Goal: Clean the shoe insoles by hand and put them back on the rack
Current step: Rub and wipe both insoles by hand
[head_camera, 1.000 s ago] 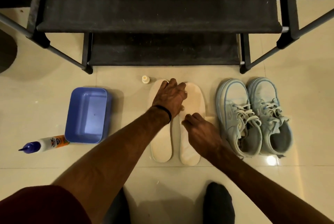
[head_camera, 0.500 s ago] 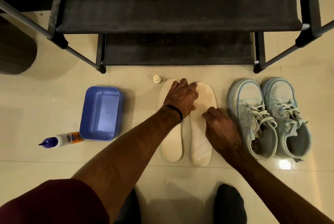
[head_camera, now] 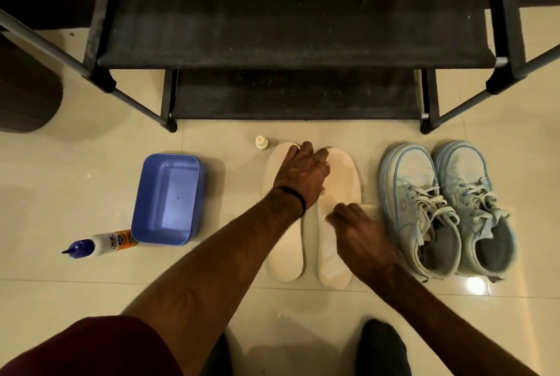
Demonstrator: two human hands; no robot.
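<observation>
Two cream insoles lie side by side on the tiled floor, the left insole [head_camera: 286, 254] and the right insole [head_camera: 345, 169]. My left hand [head_camera: 303, 175] rests flat across the toe ends of both, fingers spread. My right hand [head_camera: 362, 236] sits on the middle of the right insole with its fingers curled down. A pale cloth edge [head_camera: 369, 208] shows beside its knuckles; the rest is hidden under the hand. The black shoe rack [head_camera: 288, 11] stands just beyond the insoles, with its lower shelf [head_camera: 297, 93] bare.
A pair of light blue sneakers [head_camera: 445, 212] stands right of the insoles. A blue plastic tub [head_camera: 168, 198] and a lying purple-capped bottle [head_camera: 100, 244] are at the left. A small cream cap [head_camera: 261, 142] sits by the left insole's toe. My socked foot [head_camera: 381, 348] is near.
My right hand slid a little toward the toe of the right insole, then back toward its middle. My left hand stayed on the toe ends. The view shifted slightly.
</observation>
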